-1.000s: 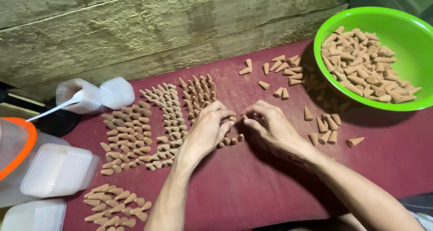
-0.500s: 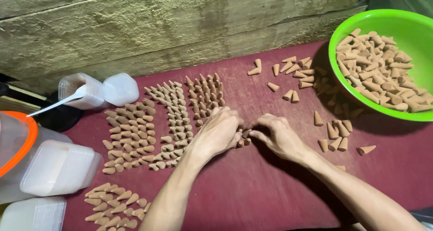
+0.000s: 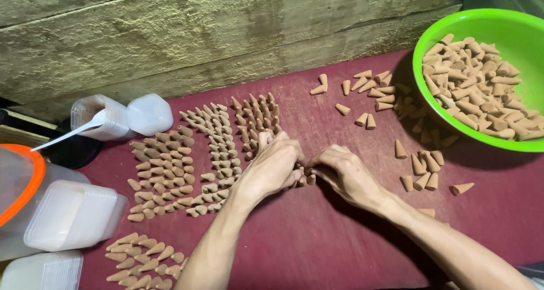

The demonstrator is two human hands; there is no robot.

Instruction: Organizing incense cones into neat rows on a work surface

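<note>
Many small tan cones lie in rows [image 3: 212,148] on a dark red mat [image 3: 317,250]. My left hand [image 3: 273,165] and my right hand [image 3: 343,171] meet at the near end of a row, fingers pinched around a few cones [image 3: 306,179] between them. The cones under the fingers are mostly hidden. A green bowl [image 3: 510,26] at the far right is heaped with more cones. Loose cones [image 3: 422,171] lie scattered just right of my right hand.
A rough plank wall [image 3: 226,35] runs along the back. At the left stand clear plastic tubs [image 3: 68,216], an orange-rimmed container [image 3: 20,193], and small lidded cups [image 3: 122,117] with a white spoon. Another batch of cones [image 3: 144,261] lies at the front left.
The view has shifted slightly, so everything sits a bit further right and lower. Both hands stay together at the same row end, with small finger movements.
</note>
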